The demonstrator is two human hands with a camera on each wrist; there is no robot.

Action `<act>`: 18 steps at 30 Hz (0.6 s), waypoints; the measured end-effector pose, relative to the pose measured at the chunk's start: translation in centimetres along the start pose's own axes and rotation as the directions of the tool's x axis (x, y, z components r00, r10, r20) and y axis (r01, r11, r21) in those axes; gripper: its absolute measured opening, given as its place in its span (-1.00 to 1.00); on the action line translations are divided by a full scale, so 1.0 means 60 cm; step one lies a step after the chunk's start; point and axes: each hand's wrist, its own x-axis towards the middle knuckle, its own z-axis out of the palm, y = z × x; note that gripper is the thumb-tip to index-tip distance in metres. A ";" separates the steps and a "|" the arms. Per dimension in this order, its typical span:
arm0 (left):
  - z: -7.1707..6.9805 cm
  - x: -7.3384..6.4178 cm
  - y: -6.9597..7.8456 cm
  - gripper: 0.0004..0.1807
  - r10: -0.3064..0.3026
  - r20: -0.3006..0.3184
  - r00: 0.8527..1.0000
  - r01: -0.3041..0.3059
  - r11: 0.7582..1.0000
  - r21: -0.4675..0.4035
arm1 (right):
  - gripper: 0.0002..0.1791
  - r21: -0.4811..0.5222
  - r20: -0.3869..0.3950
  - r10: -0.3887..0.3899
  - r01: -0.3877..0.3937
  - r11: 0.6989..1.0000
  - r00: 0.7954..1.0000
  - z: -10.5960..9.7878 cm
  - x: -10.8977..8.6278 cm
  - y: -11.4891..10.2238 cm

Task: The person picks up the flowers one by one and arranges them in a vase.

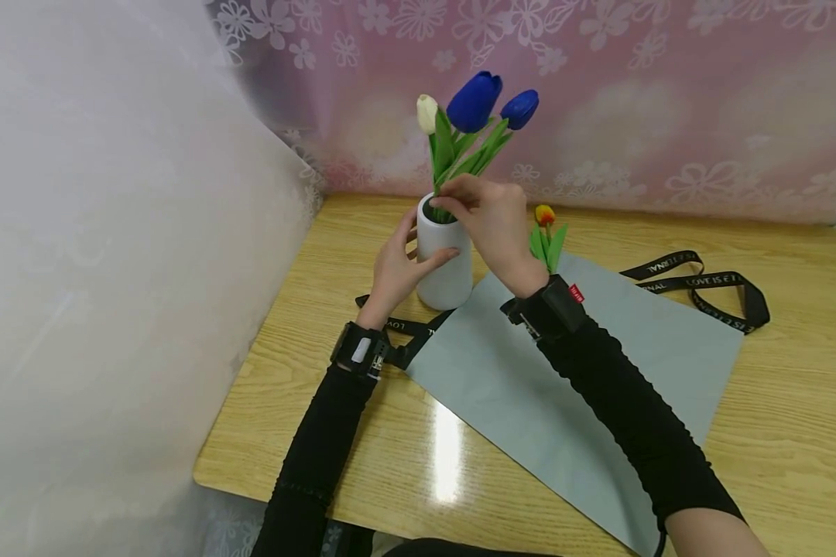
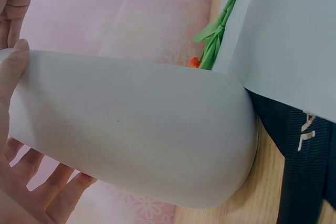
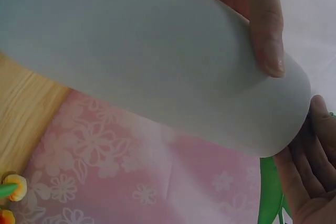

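Note:
A white cylindrical vase (image 1: 443,267) stands upright near the back left of the table. My left hand (image 1: 399,267) holds it, thumb across the front and fingers round the far side, as the left wrist view also shows. Two blue tulips (image 1: 474,102) and a white tulip (image 1: 427,114) rise from the vase with green leaves. My right hand (image 1: 495,224) is at the vase's mouth, thumb and forefinger pinching at the tulip stems. The right wrist view shows its fingers curled at the rim beside a green leaf (image 3: 269,190); the fingertips' hold is hidden there.
A grey sheet (image 1: 599,387) lies across the table, a black lettered ribbon (image 1: 724,282) showing past its right corner and near the vase's base. Behind the right wrist lies an orange-yellow tulip (image 1: 545,216). A pink floral curtain (image 1: 599,108) borders the table's back, a white one (image 1: 111,271) its left.

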 end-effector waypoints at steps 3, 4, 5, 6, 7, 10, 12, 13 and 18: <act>-0.001 -0.001 0.002 -0.13 -0.004 0.003 1.000 0.004 1.000 -0.005 | -0.77 -0.027 0.033 0.005 -0.004 1.000 0.999 0.001 -0.001 -0.005; -0.001 -0.002 0.002 -0.13 -0.005 0.005 1.000 0.005 1.000 -0.006 | -0.77 -0.037 0.041 0.007 -0.005 0.999 0.999 0.001 -0.001 -0.007; -0.001 -0.002 0.002 -0.12 -0.005 0.005 1.000 0.005 1.000 -0.007 | -0.77 -0.049 0.050 0.011 -0.009 0.999 0.999 0.002 -0.001 -0.009; -0.001 -0.002 0.002 -0.13 -0.006 0.005 1.000 0.006 1.000 -0.007 | -0.77 -0.064 0.058 0.019 -0.015 0.998 0.998 0.002 -0.001 -0.011; -0.001 -0.002 0.002 -0.12 -0.007 0.006 1.000 0.007 1.000 -0.006 | -0.76 -0.082 0.066 0.026 -0.021 0.996 0.997 0.002 -0.001 -0.012; -0.001 -0.001 0.002 -0.12 -0.005 0.006 1.000 0.005 1.000 0.001 | -0.73 -0.179 0.099 0.068 -0.050 0.983 0.993 0.002 0.000 -0.016; -0.001 -0.001 0.002 -0.13 0.000 0.007 1.000 0.000 1.000 0.002 | -0.71 -0.251 0.125 0.107 -0.073 0.965 0.986 0.001 0.000 -0.019; -0.001 0.000 0.002 -0.14 0.004 0.007 1.000 -0.004 1.000 0.001 | -0.70 -0.283 0.138 0.125 -0.081 0.956 0.983 0.001 0.001 -0.020; -0.001 0.001 0.002 -0.22 0.010 0.010 1.000 -0.010 1.000 -0.009 | -0.69 -0.348 0.173 0.168 -0.100 0.932 0.970 -0.002 0.003 -0.019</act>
